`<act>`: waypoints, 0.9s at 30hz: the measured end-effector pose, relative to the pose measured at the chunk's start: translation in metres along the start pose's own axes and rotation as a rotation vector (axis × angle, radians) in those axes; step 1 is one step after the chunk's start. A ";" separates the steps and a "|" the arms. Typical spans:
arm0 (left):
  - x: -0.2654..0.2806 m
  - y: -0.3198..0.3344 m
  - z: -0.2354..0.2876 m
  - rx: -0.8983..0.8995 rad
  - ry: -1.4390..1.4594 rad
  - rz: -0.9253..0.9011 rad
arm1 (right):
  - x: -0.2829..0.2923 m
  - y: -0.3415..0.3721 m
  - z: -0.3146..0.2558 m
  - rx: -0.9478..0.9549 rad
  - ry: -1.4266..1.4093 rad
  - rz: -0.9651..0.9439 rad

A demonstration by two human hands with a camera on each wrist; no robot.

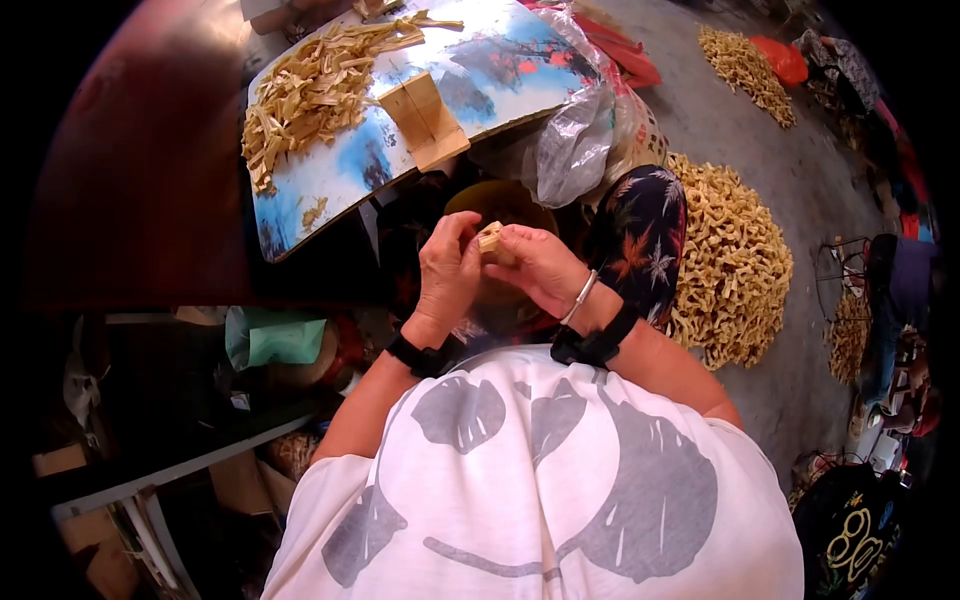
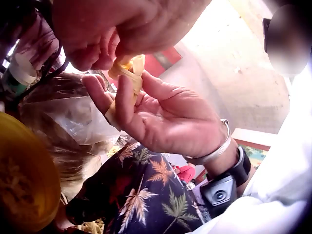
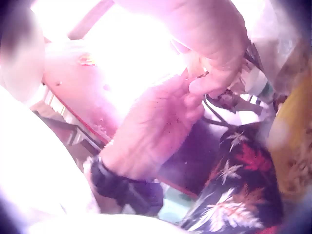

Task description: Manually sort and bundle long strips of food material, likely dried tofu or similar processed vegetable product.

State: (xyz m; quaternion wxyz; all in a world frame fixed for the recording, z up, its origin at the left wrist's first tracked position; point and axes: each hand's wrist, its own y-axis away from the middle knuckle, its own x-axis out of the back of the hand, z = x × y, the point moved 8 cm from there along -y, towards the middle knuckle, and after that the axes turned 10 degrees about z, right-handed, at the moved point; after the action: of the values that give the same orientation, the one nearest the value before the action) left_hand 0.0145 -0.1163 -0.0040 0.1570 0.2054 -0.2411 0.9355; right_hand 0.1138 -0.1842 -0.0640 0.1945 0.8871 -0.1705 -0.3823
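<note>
A small folded pale-yellow strip (image 1: 489, 237) is held between both hands above the lap. In the head view the left hand (image 1: 448, 268) pinches it from the left with fingertips and thumb. From the other side, the right hand (image 1: 545, 268), with a silver bangle at its wrist, grips it. The left wrist view shows the strip (image 2: 130, 83) wrapped over itself, with the right hand's fingers (image 2: 125, 100) curled round its lower part. Above it, the left hand (image 2: 131, 29) has its fingertips at the upper end. Glare washes out much of the right wrist view.
A blue-and-white table (image 1: 350, 180) bears a heap of loose strips (image 1: 310, 95) and a tan wooden block (image 1: 425, 120). Between the knees stands a yellow tub (image 2: 51, 161) with pale pieces inside. A big pile of knotted pieces (image 1: 730, 265) lies on the floor at right, beyond the knee.
</note>
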 end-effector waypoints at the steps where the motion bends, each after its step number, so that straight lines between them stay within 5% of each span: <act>1: 0.002 0.000 -0.007 0.094 0.043 0.004 | -0.003 0.001 -0.007 0.064 0.071 0.060; 5: -0.001 0.004 -0.001 0.248 0.345 -0.027 | -0.003 -0.005 -0.020 0.328 0.298 0.126; 8: 0.010 -0.002 -0.013 0.216 0.201 -0.007 | -0.024 0.027 -0.051 0.481 0.794 0.206; 11: 0.029 -0.019 -0.014 0.162 0.184 0.037 | -0.028 0.041 -0.061 0.856 1.049 0.200; 13: 0.033 -0.023 -0.019 0.165 0.156 0.015 | -0.031 0.048 -0.058 0.939 1.118 0.191; 15: 0.021 -0.015 -0.029 0.477 0.620 0.007 | -0.034 0.054 -0.059 1.026 1.162 0.213; 18: -0.006 0.004 -0.030 0.735 1.059 -0.036 | -0.035 0.049 -0.058 1.039 1.238 0.307; 23: -0.008 0.007 -0.025 0.676 0.968 -0.053 | -0.048 0.049 -0.057 1.125 1.210 0.221; 27: -0.015 0.009 -0.019 0.709 0.922 -0.266 | -0.036 0.027 -0.075 0.906 0.898 0.208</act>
State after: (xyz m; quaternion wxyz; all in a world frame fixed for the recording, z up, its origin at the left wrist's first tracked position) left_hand 0.0176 -0.1171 -0.0294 0.2828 -0.1534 0.2069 0.9239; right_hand 0.1418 -0.1750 0.0184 -0.1108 0.9338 -0.3018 0.1570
